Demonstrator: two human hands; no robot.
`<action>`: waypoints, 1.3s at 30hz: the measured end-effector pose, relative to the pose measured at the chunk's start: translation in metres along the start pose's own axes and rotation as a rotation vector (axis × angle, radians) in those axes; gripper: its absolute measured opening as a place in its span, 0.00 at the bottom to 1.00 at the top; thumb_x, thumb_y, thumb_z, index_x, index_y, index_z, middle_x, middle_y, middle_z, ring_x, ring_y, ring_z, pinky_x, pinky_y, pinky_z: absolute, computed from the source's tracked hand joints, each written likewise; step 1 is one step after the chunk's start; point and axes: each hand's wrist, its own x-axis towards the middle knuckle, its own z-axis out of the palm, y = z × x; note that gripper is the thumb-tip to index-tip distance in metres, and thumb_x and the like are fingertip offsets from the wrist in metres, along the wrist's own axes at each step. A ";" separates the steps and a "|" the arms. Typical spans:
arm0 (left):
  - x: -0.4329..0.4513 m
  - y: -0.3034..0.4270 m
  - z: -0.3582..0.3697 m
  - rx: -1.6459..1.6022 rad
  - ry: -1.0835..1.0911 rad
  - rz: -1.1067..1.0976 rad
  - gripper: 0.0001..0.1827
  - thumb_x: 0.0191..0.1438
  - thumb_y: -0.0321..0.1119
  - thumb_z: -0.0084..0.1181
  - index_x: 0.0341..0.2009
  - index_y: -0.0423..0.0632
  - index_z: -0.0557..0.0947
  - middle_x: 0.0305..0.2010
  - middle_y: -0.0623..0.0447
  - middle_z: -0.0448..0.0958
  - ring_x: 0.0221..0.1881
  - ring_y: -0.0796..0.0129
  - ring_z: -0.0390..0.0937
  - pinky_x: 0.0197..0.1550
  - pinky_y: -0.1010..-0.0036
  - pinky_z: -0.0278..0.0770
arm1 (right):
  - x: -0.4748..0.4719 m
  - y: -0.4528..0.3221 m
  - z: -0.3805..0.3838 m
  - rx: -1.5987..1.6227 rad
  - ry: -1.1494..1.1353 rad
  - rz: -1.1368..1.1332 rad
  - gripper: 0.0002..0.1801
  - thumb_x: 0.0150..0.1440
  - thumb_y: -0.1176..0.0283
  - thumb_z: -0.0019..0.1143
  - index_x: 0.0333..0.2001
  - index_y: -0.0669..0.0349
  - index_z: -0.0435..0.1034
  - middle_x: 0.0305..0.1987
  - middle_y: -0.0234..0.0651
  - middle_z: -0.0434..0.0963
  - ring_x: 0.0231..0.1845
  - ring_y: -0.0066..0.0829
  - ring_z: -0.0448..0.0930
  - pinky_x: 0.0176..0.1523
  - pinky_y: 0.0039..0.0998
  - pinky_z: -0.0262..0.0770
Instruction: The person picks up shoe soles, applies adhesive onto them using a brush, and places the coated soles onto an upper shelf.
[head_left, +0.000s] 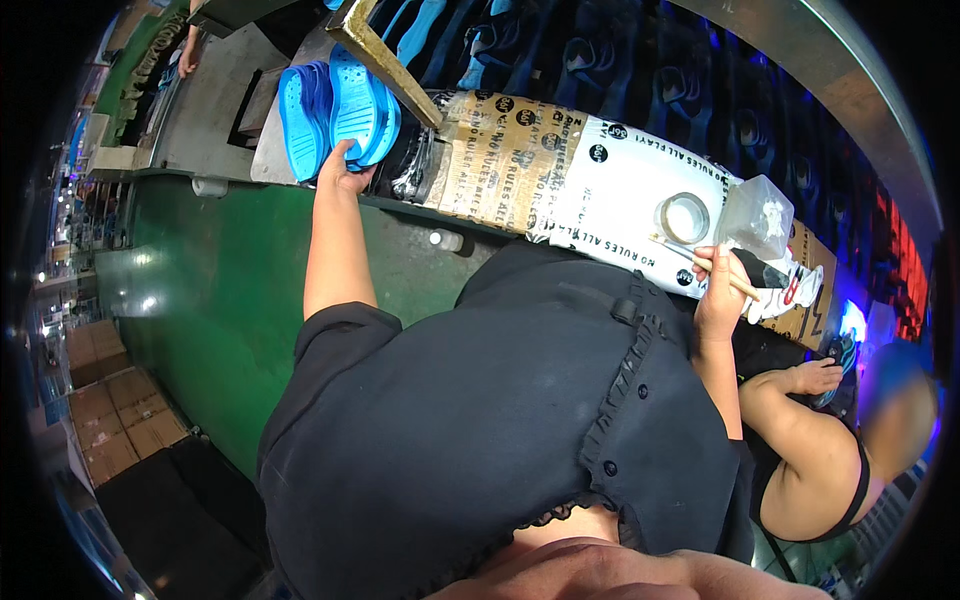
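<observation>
At the upper left, my left hand (347, 169) grips the near end of a stack of blue shoe soles (355, 101), its thumb on the top one. A second stack of blue soles (302, 120) stands close beside it on the left. My right hand (720, 289) holds a thin wooden-handled brush (701, 262) over a white printed sheet (607, 202). Just beyond the brush tip sit a round, clear-walled dish (683, 217) with whitish contents and a translucent plastic container (757, 214). A crumpled white glove or cloth (787, 292) lies right of my right hand.
A metal bar (390, 64) slants over the bench beside the soles. Behind the taped cardboard (502, 161) runs a conveyor or rack with dark and blue shoe parts (585, 60). A co-worker's arm (799, 427) is close on the right. A small white bottle (446, 240) stands below the bench edge.
</observation>
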 end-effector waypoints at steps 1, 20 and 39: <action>0.003 0.000 0.002 0.015 0.015 0.009 0.28 0.41 0.28 0.60 0.50 0.49 0.68 0.53 0.47 0.66 0.52 0.51 0.65 0.52 0.51 0.65 | 0.000 0.001 0.000 -0.003 0.005 0.003 0.17 0.60 0.67 0.42 0.28 0.69 0.71 0.23 0.34 0.72 0.23 0.17 0.68 0.29 0.17 0.63; -0.021 -0.032 -0.100 0.105 -0.052 0.127 0.29 0.44 0.31 0.54 0.53 0.44 0.63 0.53 0.46 0.65 0.51 0.55 0.66 0.52 0.58 0.68 | 0.002 0.002 0.010 -0.028 -0.015 0.028 0.16 0.59 0.68 0.43 0.28 0.69 0.72 0.23 0.34 0.74 0.22 0.17 0.69 0.27 0.17 0.63; -0.150 -0.177 0.000 0.250 -0.512 -0.139 0.38 0.45 0.24 0.53 0.60 0.56 0.53 0.58 0.50 0.59 0.56 0.53 0.61 0.53 0.49 0.63 | -0.006 0.018 -0.009 0.147 -0.002 -0.032 0.13 0.59 0.71 0.44 0.30 0.70 0.71 0.29 0.35 0.76 0.23 0.16 0.70 0.28 0.15 0.65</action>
